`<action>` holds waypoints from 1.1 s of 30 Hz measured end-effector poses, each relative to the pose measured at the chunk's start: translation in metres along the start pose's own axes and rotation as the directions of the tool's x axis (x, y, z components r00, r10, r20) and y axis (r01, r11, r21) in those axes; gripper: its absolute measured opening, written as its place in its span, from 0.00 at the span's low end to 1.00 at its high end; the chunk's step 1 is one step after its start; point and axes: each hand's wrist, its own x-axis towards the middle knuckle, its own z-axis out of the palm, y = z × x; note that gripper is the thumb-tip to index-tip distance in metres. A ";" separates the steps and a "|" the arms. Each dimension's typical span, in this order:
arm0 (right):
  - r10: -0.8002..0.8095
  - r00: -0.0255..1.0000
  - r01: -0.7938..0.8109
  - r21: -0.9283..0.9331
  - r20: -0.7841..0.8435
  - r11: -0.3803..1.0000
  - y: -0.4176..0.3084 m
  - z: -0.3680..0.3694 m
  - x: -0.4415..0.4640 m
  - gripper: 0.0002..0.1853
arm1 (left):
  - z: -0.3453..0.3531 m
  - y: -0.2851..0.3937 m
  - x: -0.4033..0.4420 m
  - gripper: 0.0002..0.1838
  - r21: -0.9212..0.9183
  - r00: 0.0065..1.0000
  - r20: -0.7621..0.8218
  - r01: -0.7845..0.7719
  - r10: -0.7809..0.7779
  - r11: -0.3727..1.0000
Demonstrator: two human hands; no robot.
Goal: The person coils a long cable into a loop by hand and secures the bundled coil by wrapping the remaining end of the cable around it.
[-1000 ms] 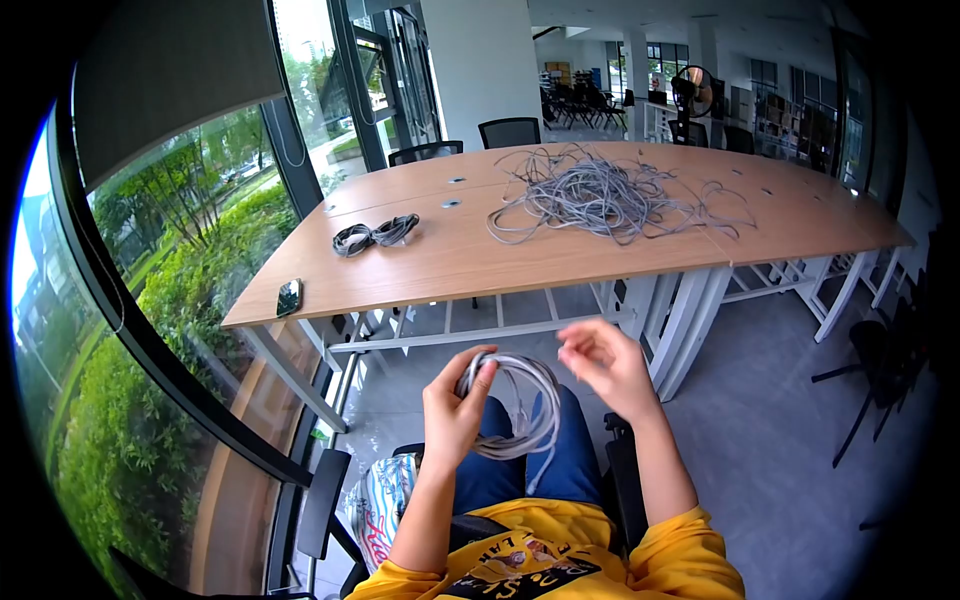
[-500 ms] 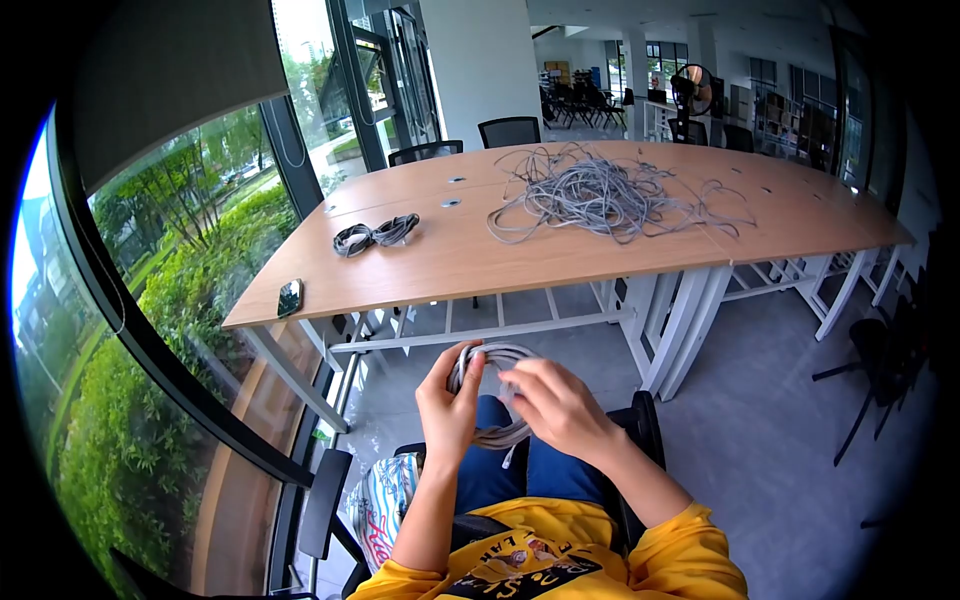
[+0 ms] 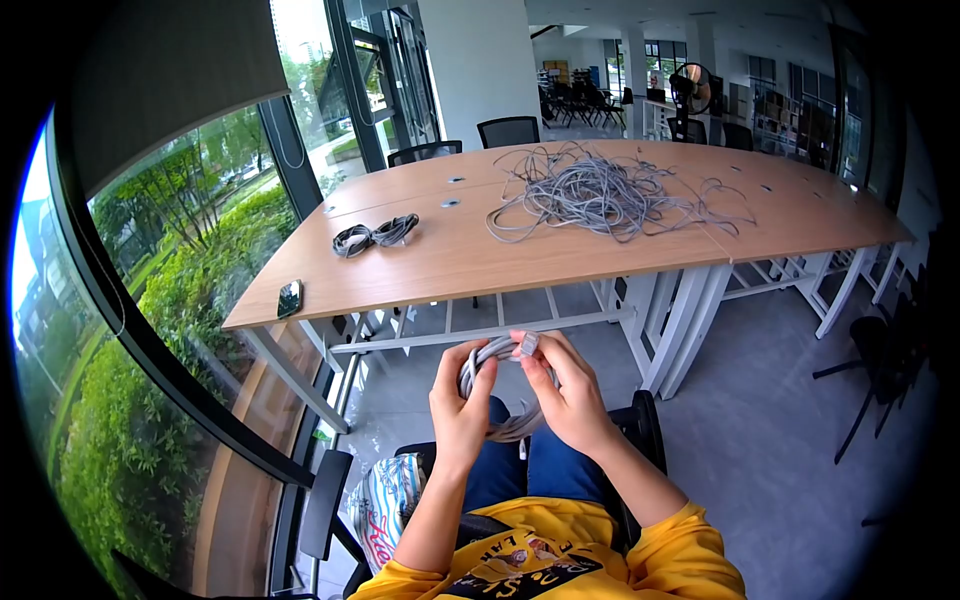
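Note:
A coil of grey cable [image 3: 513, 428] hangs above my lap, in front of the table. My left hand [image 3: 460, 408] is closed round the left side of the coil, thumb on the near side. With thumb and fingers my right hand [image 3: 573, 398] pinches a pale, boxy cable end [image 3: 528, 345] at the coil's upper right; it looks like a plug. Another small whitish cable tip [image 3: 522, 451] dangles under the coil. Part of the coil is hidden behind my fingers.
On the wooden table [image 3: 420, 285] lie a tangled heap of grey cables [image 3: 610, 195], bundled dark cables [image 3: 375, 235] and a phone [image 3: 290, 298]. A chair armrest [image 3: 325, 500] and patterned bag [image 3: 385, 500] are at my left. Windows stand further left.
My right hand has moved up and slightly right, and now pinches the boxy cable end near the coil's top. My left hand and the coil have shifted slightly right.

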 end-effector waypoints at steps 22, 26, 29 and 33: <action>-0.274 0.959 0.284 -0.242 0.076 0.928 -0.003 0.002 0.000 0.19 | 0.003 0.000 -0.001 0.06 -0.333 0.982 0.021 0.185 -0.189 0.925; -0.277 0.960 0.279 -0.270 0.045 0.922 -0.003 0.001 -0.001 0.19 | -0.002 0.001 0.000 0.07 -0.326 0.973 0.068 0.229 -0.219 0.917; -0.228 0.974 0.221 -0.246 0.001 0.944 -0.004 0.001 0.000 0.19 | -0.005 -0.005 0.001 0.06 -0.312 0.957 0.165 0.279 -0.238 0.908; -0.187 0.982 0.186 -0.220 0.017 0.958 -0.006 -0.002 0.000 0.17 | -0.006 0.002 0.003 0.07 -0.290 0.973 0.146 0.215 -0.179 0.933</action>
